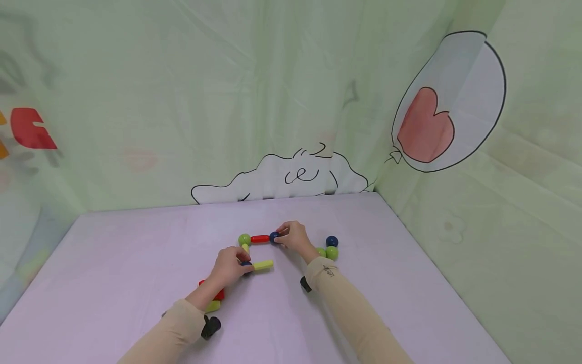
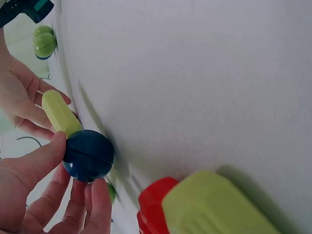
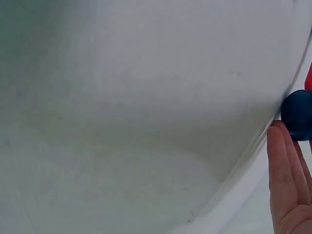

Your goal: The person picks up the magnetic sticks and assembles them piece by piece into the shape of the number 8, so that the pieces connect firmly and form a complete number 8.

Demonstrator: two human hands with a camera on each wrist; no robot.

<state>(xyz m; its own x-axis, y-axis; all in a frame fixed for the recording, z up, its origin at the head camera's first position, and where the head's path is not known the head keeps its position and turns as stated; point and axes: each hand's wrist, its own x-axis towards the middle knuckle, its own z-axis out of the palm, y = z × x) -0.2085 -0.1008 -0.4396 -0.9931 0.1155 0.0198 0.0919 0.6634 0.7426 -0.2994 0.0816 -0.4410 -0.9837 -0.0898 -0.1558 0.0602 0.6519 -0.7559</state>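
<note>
Ball-and-rod building pieces form a chain on the table. My left hand (image 1: pixel 231 265) pinches a dark blue ball (image 2: pixel 88 156) between thumb and fingers; a pale yellow rod (image 1: pixel 263 265) sticks out from it to the right. Behind that ball, another yellow rod (image 1: pixel 246 247) runs up to a green ball (image 1: pixel 244 239). From the green ball a red rod (image 1: pixel 260 238) reaches right to a second dark blue ball (image 1: pixel 275 237), which my right hand (image 1: pixel 294 237) grips with thumb and fingers. In the right wrist view, fingertips lie against this blue ball (image 3: pixel 296 117).
Right of my right wrist lie a loose blue ball (image 1: pixel 332 241) and green balls (image 1: pixel 332 253). Red pieces (image 1: pixel 221 294) and a yellow rod (image 1: pixel 212 306) lie under my left forearm, partly hidden. A printed cloth wall (image 1: pixel 136 101) rises behind the table.
</note>
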